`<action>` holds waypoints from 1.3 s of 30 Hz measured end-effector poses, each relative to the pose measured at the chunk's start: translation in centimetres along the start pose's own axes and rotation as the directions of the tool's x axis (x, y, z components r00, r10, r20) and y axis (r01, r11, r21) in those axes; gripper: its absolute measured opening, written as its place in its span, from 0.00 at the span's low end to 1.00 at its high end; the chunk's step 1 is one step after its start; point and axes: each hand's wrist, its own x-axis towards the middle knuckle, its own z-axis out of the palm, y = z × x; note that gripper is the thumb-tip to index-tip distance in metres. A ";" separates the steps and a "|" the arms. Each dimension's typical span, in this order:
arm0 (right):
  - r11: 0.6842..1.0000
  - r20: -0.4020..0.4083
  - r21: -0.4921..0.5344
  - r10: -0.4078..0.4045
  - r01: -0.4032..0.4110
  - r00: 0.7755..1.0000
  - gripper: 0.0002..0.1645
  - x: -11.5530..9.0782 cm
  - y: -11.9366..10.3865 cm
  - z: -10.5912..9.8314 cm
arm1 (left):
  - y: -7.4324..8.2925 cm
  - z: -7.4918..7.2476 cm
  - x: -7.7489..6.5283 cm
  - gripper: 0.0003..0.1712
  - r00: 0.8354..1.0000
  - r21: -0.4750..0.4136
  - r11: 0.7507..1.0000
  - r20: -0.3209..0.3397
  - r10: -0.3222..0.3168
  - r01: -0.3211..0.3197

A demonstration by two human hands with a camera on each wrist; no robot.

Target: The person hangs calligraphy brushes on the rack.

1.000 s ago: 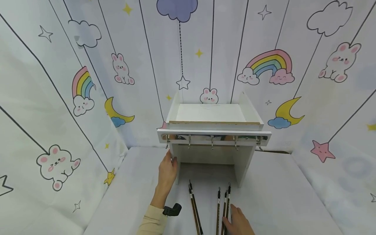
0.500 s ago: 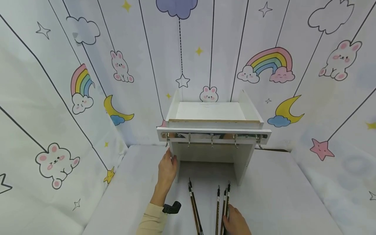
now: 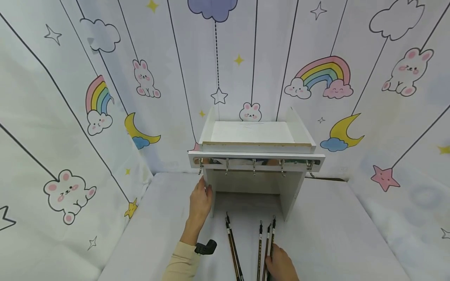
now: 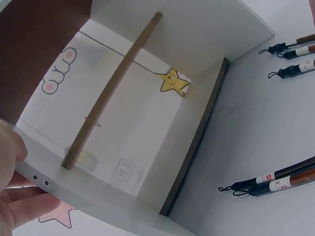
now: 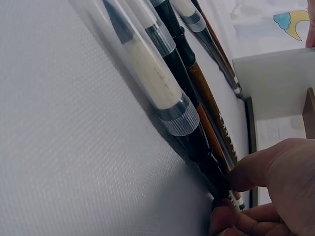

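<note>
My left hand (image 3: pixel 200 201) holds the left side panel of a white wooden shelf rack (image 3: pixel 295 187) with a row of metal hooks (image 3: pixel 254 166) along its front. In the left wrist view, thumb and fingers lie on either side of the panel edge. My right hand (image 3: pixel 283 265) pinches the dark handle of the rightmost calligraphy brush (image 5: pixel 197 142), low over the table; this brush has a pale tip under a clear cap. Two other brushes (image 3: pixel 259 244) lie just left of it. Another pair of brushes (image 3: pixel 233 246) lies farther left, hanging loops toward the rack.
The rack stands on a white-covered table (image 3: pixel 337 234), its lower compartment open to the front. Above the hooks is a white tray-like shelf (image 3: pixel 253 132). A curtain (image 3: pixel 175 78) printed with rabbits, rainbows and stars hangs behind and at the sides.
My right hand has shifted slightly left, its thumb closing in against the rightmost brushes. The right-hand brushes have moved a little left. My left hand stays on the rack's side panel.
</note>
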 end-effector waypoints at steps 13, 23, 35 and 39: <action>0.997 -0.015 0.051 0.056 -0.055 0.998 0.06 -0.3 -0.4 -0.1 | 0.0 0.1 0.0 0.23 1.000 0.006 1.000 -0.024 0.019 -0.019; 0.988 -0.021 0.075 0.138 -0.136 0.990 0.06 -0.5 -0.4 -0.4 | 0.0 0.1 0.0 0.23 1.000 0.014 1.000 -0.019 0.019 -0.019; 0.983 -0.049 0.103 0.158 -0.153 0.986 0.26 -0.5 -0.6 -1.7 | -0.1 0.3 0.0 0.23 1.000 0.017 1.000 -0.019 0.018 -0.017; 0.989 -0.084 0.099 0.117 -0.109 0.990 0.25 -0.3 -1.0 -2.1 | -0.1 0.3 0.0 0.23 1.000 0.017 1.000 0.004 -0.010 0.010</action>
